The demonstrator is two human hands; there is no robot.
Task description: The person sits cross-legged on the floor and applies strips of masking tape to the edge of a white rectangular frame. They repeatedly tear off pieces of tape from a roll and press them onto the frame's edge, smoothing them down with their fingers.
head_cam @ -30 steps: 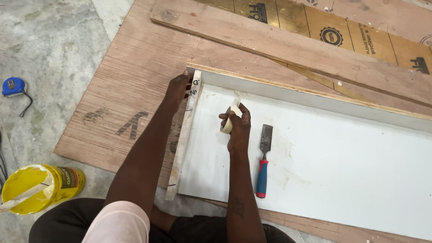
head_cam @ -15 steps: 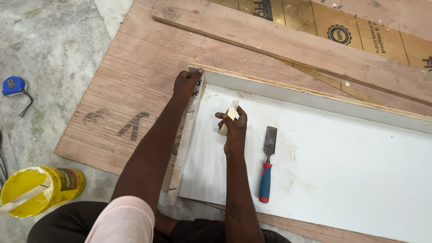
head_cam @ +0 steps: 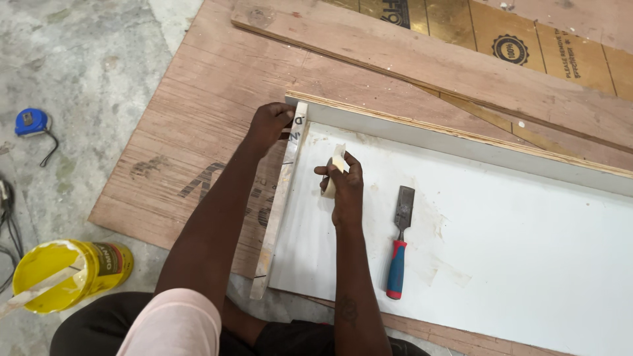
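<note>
While the left hand curls its fingers around the top end of a thin wooden strip, the right hand pinches a small roll of tape over the white board. That strip lies along the left edge of the white board, touching it, and reaches from the board's far left corner down to its near left corner. The roll of tape sits between the thumb and fingers, and a short bit of tape sticks up above them. It is near the left edge of the board, just beside the strip.

A chisel with a red and blue handle lies flat on the white board, close to the right hand but not touching it. The board rests on a big brown plywood sheet on the floor. A long plank lies across the far part of the plywood. On the floor, a yellow tub stands by the near left corner of the plywood, with a stick in it. A blue tape measure lies farther off, well apart.
</note>
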